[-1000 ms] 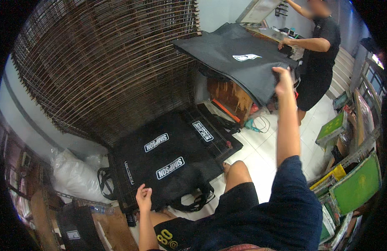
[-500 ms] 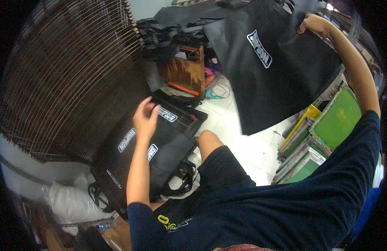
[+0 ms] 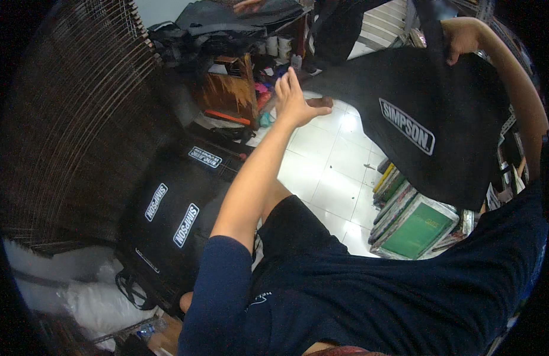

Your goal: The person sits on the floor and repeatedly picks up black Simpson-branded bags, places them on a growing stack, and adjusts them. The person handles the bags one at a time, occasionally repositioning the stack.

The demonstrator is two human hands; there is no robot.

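My right hand [image 3: 461, 40], raised at the upper right, is closed on the top of a black fabric bag [image 3: 458, 172]. The bag hangs down and flares to the left, with a white-edged printed patch on its face. My left hand [image 3: 295, 105] is in the air near the bag's left edge, fingers stretched and thumb apart, holding nothing. Whether it touches the bag's edge I cannot tell. At the lower left, beside my leg, lies a pile of similar black bags [image 3: 162, 231] with white printed patches, some straps dangling from it.
A tall rack of wire shelves [image 3: 79, 130] fills the left side. Framed screens, one green [image 3: 420, 228], lean in a row at the right. Behind are a worn wooden cabinet [image 3: 230, 89], heaped black fabric [image 3: 221, 24] and another person's hand [image 3: 249, 6]. A white plastic sack [image 3: 102, 305] sits lower left.
My left hand has left the bag pile and moved up and right, toward the hanging bag. That bag has swung and shifted right, still in my right hand. The view has turned too.
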